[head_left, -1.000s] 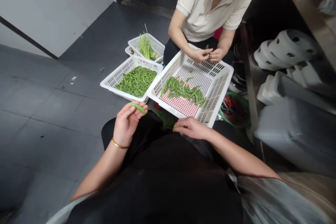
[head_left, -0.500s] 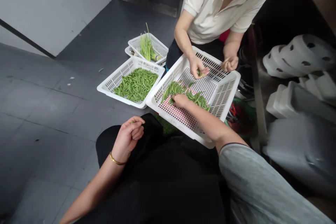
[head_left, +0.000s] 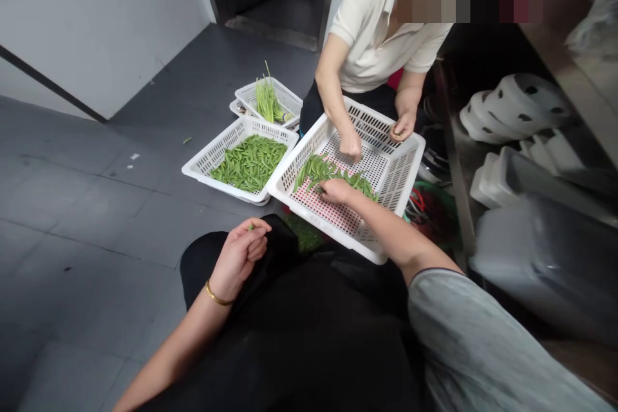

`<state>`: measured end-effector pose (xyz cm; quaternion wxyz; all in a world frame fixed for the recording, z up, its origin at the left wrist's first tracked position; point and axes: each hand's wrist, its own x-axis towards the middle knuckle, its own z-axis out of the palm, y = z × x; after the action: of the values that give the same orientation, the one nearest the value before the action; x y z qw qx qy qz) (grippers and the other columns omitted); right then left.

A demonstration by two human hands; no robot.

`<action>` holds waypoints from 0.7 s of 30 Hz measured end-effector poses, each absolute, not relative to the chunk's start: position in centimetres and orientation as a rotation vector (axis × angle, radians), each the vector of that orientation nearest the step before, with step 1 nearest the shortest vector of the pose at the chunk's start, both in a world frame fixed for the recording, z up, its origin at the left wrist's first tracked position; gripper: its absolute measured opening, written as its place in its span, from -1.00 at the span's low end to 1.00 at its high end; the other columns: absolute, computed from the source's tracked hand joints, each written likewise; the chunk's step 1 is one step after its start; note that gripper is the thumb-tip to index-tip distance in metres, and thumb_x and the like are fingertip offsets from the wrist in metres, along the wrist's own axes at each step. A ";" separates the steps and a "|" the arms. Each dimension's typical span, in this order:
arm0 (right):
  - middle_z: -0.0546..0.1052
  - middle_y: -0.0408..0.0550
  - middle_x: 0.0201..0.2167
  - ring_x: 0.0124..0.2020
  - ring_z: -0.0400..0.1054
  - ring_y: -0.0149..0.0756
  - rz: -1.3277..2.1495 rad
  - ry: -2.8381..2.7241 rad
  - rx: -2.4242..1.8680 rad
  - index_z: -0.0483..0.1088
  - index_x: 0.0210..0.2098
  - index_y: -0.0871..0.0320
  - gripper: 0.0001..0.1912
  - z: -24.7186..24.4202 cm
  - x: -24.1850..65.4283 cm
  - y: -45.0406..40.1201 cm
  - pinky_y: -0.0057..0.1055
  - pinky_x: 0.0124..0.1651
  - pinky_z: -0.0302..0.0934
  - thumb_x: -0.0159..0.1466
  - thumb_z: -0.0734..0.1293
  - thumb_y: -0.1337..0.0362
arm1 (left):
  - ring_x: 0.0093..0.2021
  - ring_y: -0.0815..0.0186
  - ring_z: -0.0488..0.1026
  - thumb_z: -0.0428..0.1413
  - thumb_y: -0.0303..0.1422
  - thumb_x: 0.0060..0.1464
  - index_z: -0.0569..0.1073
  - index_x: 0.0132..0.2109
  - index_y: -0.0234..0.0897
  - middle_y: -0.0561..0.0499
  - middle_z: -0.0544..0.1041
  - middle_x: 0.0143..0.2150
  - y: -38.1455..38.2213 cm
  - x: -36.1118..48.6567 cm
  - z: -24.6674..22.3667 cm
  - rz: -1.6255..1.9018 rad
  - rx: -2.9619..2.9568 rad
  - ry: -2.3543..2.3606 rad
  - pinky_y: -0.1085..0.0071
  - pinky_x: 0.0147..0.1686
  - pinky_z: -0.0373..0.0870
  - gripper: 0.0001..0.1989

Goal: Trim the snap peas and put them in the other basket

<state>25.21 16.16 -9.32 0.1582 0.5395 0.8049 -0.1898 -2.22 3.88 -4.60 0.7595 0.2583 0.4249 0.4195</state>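
My left hand (head_left: 243, 249) is closed above my left knee, and a small bit of green pod shows between thumb and forefinger. Inside the large white basket (head_left: 309, 209), my right hand (head_left: 335, 191) reaches to the near edge of a loose row of green pods (head_left: 316, 168). Its fingers are bent together; what they hold, if anything, is too small to make out. Left of that basket stands a second white basket (head_left: 197, 166) with a heap of green pods (head_left: 251, 164).
A person in a white shirt (head_left: 367, 19) sits opposite, one hand over the large basket, the other at its far rim. Behind the pod basket, a smaller basket (head_left: 290, 100) holds long green stalks (head_left: 268, 101). White and grey containers (head_left: 512, 109) stand on the right.
The view has shifted slightly. The other person's hand has gone down into the large basket, fingers now pointing at its floor. My right hand stays at the pods; my left hand is still closed.
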 end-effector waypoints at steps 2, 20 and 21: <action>0.54 0.15 -0.30 -0.28 0.44 -0.23 -0.580 2.352 1.585 0.33 -0.26 0.27 -0.79 -7.0 25.9 14.5 -0.39 -0.24 0.25 0.27 0.20 0.23 | -0.70 0.56 -0.13 0.18 -0.35 -0.01 0.44 -0.36 -0.36 0.25 -0.03 -0.72 3.2 -2.4 -4.1 0.899 0.635 0.982 0.58 -0.69 -0.22 -0.87; 0.44 -0.06 -0.44 -0.42 0.31 -0.39 -1.226 2.468 1.348 0.34 -0.43 0.20 -0.80 -1.3 22.9 1.6 -0.49 -0.33 0.15 0.29 0.16 0.32 | -0.74 0.61 -0.02 0.28 -0.21 -0.13 0.35 -0.48 -0.37 0.12 0.34 -0.68 2.1 -0.9 -3.1 0.690 0.946 1.042 0.59 -0.74 -0.20 -0.67; 0.45 -0.07 -0.45 -0.45 0.30 -0.40 -1.229 2.394 1.310 0.34 -0.38 0.20 -0.81 -1.4 23.2 1.5 -0.50 -0.36 0.13 0.29 0.15 0.33 | -0.76 0.62 -0.02 0.28 -0.21 -0.13 0.35 -0.47 -0.37 0.08 0.39 -0.66 2.1 -1.2 -3.1 0.678 0.911 1.015 0.59 -0.75 -0.22 -0.67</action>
<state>23.18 1.53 -1.40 0.0743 0.4363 0.7977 -0.4096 -1.23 2.14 -3.08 0.7238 0.4127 0.4598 0.3071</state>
